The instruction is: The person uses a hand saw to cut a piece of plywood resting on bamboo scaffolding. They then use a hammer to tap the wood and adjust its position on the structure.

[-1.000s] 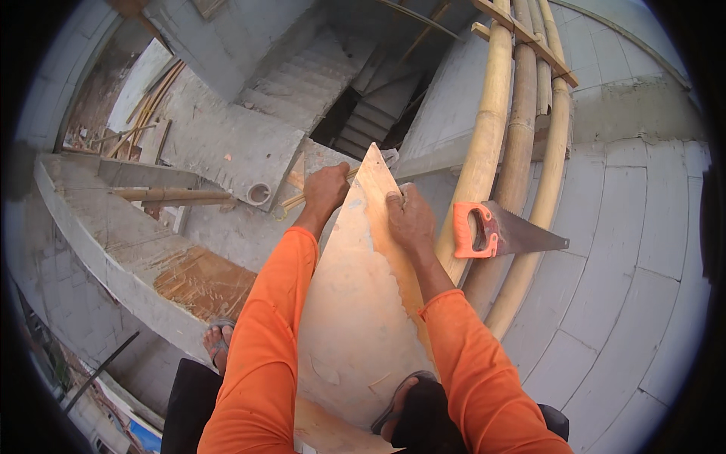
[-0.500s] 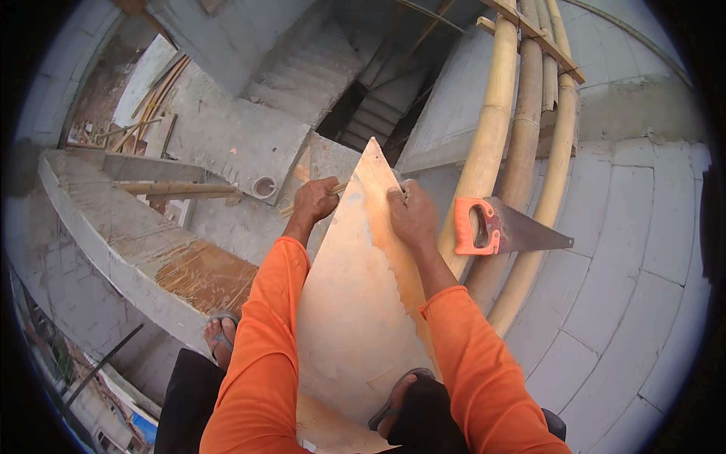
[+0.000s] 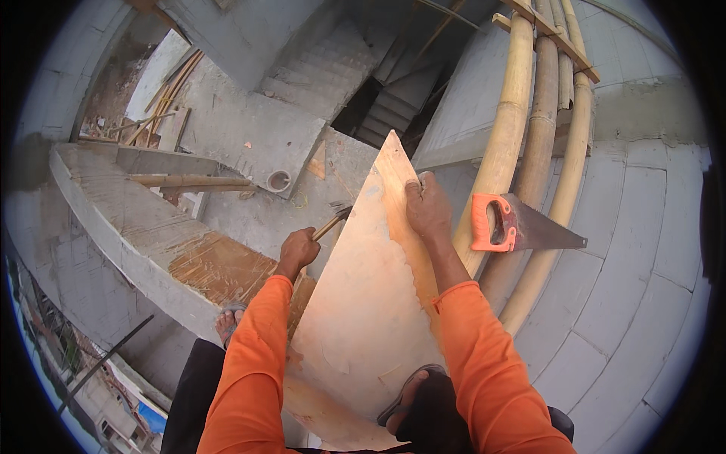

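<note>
A tapering piece of plywood (image 3: 363, 303), smeared pale over its face, stands in front of me with its pointed tip away from me. My right hand (image 3: 429, 208) is closed round its right edge below the tip. On its left side, my left hand (image 3: 300, 248) is wrapped round the wooden handle of a hammer (image 3: 330, 224). The hammer's metal head is close to the plywood's left edge; whether they touch I cannot tell. My sandalled right foot (image 3: 408, 397) rests at the plywood's lower part.
A handsaw (image 3: 522, 223) with an orange handle lies across bamboo poles (image 3: 503, 121) on the right, beside a grey block wall (image 3: 628, 250). My left foot (image 3: 227, 325) is on a concrete-stained ledge (image 3: 151, 219). Stairs (image 3: 318, 72) drop away beyond, with a dark opening beside them.
My left hand has drawn back toward me and left of the plywood's edge, bringing the hammer's handle and head into clear sight. The right hand keeps its hold; the whole view has shifted slightly.
</note>
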